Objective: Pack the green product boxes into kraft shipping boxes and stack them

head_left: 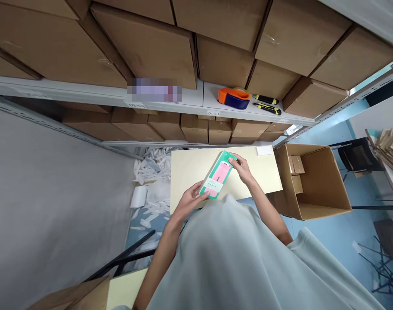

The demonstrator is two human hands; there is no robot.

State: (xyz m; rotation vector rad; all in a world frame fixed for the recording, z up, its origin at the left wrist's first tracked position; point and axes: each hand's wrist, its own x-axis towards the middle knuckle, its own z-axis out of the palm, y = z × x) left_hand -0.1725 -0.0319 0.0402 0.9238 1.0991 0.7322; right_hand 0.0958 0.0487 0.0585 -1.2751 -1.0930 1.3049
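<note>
A slim green and white box (219, 174) with a pink device pictured on its front is held tilted above the pale yellow table (186, 172). My left hand (191, 199) grips its lower left end, thumb on the front face. At the upper right end, my right hand (240, 165) closes on the box, with its thumb on the front near the corner. The fingers behind the box are partly hidden. A small white paper (264, 150) lies on the table beyond my right hand.
A large open carton (322, 181) with smaller boxes inside stands right of the table. Shelves of brown boxes (147, 38) rise ahead, with an orange and blue tape dispenser (234, 98) and yellow-black cutters (267, 107) on one. White scraps (154, 165) litter the floor at left.
</note>
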